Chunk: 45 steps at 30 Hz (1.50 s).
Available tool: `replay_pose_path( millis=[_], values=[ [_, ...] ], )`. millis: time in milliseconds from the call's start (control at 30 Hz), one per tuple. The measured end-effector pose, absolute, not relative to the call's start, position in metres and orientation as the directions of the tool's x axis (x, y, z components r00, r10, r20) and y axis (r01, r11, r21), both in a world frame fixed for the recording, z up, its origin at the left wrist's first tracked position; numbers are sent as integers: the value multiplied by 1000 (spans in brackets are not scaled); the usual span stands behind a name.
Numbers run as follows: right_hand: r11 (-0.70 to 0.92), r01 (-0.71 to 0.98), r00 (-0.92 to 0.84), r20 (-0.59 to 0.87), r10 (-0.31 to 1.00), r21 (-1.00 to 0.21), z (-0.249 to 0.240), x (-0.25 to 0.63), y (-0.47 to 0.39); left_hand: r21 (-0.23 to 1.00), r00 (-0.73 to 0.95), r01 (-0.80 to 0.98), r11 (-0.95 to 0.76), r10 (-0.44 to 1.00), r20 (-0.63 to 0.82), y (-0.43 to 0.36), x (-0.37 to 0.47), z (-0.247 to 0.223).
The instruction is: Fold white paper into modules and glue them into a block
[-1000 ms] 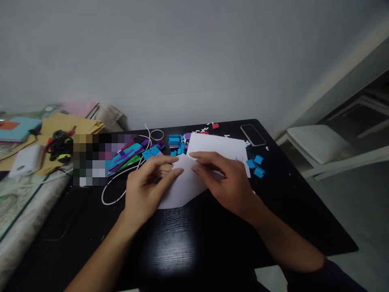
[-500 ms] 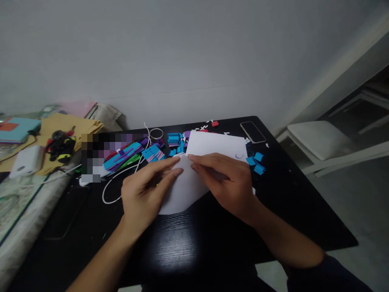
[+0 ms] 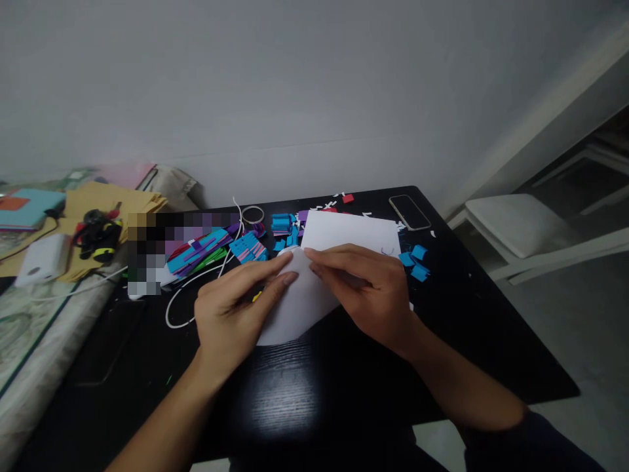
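A white sheet of paper [image 3: 348, 231] stands tilted over the black table, its upper edge dipping between my two hands. My left hand [image 3: 240, 298] pinches its left part, thumb in front and forefinger at the upper edge. Close beside those fingertips, my right hand [image 3: 371, 292] is closed, with thumb and forefinger pressed at the dip in the edge. Anything small between the right fingertips is hidden. A small curved pen mark [image 3: 387, 252] shows on the paper above the right knuckles. Part of a yellow object [image 3: 256, 297] peeks out behind the left thumb.
Blue paper pieces [image 3: 419, 262] lie right of the sheet. Coloured paper strips [image 3: 201, 252], a white cable [image 3: 170, 314] and a tape ring [image 3: 253, 214] are at left. A phone [image 3: 409, 212] rests near the far right corner. A white stool [image 3: 515, 219] stands beyond the table [image 3: 472, 347].
Both hands keep nearly the same pinch on the paper. The left hand shifts very slightly, and more of the yellow object shows behind it.
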State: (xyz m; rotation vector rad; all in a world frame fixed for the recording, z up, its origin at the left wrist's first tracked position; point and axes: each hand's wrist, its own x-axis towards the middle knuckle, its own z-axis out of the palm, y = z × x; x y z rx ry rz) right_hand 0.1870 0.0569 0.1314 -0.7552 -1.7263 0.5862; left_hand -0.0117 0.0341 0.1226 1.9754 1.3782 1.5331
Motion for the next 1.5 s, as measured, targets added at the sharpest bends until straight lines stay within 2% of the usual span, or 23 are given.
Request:
replay_pose_path(
  millis=[500,700,800,900,1000,1067,1233,1333,1500],
  values=[
    [691,223,-206,660,722,-687,132,189,58,671,-6,519,-529,783,622,34,-13,124],
    [685,220,-224,648,728,-694,134,191,57,700,-29,490,-520,793,609,33,-10,127],
    [680,216,-217,645,733,-700,133,190,57,778,-49,403,-481,838,544,34,-8,130],
    [679,221,-226,641,734,-700,132,188,57,869,-42,313,-383,908,416,36,-7,134],
    [686,223,-249,640,727,-693,131,186,56,889,9,351,-294,950,311,38,-8,134],
    [664,246,-247,617,748,-706,132,187,57,871,13,400,-283,953,304,38,-11,134],
    [480,275,-245,423,873,-833,139,204,67,867,-199,419,-269,905,377,40,-25,132],
    [407,161,-217,370,903,-899,142,214,76,895,-308,362,-260,873,378,43,-34,132],
    [308,9,-92,306,948,-951,141,215,83,914,-375,274,-301,841,389,51,-40,127]
  ],
)
